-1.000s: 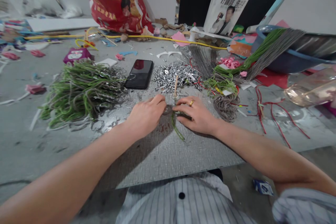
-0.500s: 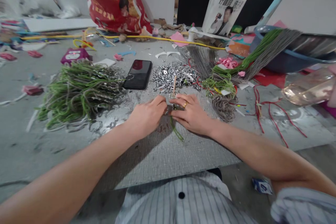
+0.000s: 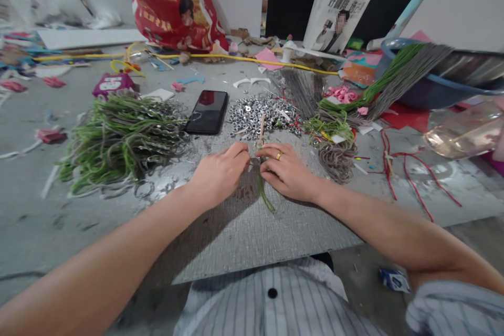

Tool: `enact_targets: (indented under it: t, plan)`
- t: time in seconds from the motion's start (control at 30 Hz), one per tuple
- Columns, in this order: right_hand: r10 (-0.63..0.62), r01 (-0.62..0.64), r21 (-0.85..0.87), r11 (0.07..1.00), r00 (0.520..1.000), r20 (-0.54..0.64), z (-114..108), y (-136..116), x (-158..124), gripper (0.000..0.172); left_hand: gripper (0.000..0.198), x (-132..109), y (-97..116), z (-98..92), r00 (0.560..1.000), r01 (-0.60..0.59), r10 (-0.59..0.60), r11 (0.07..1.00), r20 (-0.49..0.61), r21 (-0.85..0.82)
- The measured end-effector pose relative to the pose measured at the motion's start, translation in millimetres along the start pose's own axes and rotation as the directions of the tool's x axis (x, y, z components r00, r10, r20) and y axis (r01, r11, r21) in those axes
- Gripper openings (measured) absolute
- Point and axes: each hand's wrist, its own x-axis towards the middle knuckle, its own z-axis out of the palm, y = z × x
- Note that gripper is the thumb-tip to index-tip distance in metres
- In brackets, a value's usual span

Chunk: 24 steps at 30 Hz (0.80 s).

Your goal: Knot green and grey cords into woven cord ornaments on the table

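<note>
My left hand [image 3: 220,170] and my right hand [image 3: 286,170] meet at the middle of the grey mat [image 3: 252,226], fingertips pinched together over a green cord [image 3: 264,195] that trails toward me. A thin wooden stick [image 3: 261,128] stands up just beyond the fingertips. My right hand wears a gold ring. Behind the hands lies a heap of small silver washers [image 3: 262,112]. What the left fingertips pinch is hidden.
A black phone [image 3: 209,111] lies beside the washers. A large tangle of green and grey cords [image 3: 118,139] fills the left. More cord bundles [image 3: 334,126], red strings [image 3: 409,178], a blue basin [image 3: 441,76] and a red bag [image 3: 177,5] crowd the right and back.
The hands have stayed together at the stick; the right fingers curled in closer to the left fingertips. The small dark ring seen between them a second ago is now covered.
</note>
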Motion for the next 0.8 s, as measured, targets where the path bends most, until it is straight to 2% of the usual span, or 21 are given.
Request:
enact_targets:
  t: [0.27,0.4,0.5,0.63,0.8]
  plan:
    - [0.045,-0.046,0.100,0.994,0.999,0.017,-11.5,5.6,-3.5,0.018,0.022,0.3,-2.9,-3.8,0.996,0.069,-0.072,0.996,0.061,0.049]
    - [0.058,-0.067,0.111,0.992,0.995,0.085,-13.8,10.7,-5.0,0.019,0.021,0.7,-2.1,-6.8,0.988,0.077,-0.088,0.993,0.125,0.092]
    - [0.043,-0.059,0.137,0.989,0.993,0.114,-14.5,11.7,-5.2,0.019,0.021,0.8,-2.4,-5.8,0.989,0.081,-0.091,0.993,0.119,0.089]
    - [0.055,-0.067,0.208,0.976,0.997,0.061,-14.8,10.0,-5.3,0.019,0.022,0.5,-3.0,-3.8,0.988,0.092,-0.100,0.993,0.120,0.075]
    - [0.134,-0.112,0.293,0.949,0.989,-0.056,-14.4,11.1,-6.8,0.018,0.025,0.5,-3.9,-2.5,0.983,0.122,-0.128,0.991,0.130,0.050]
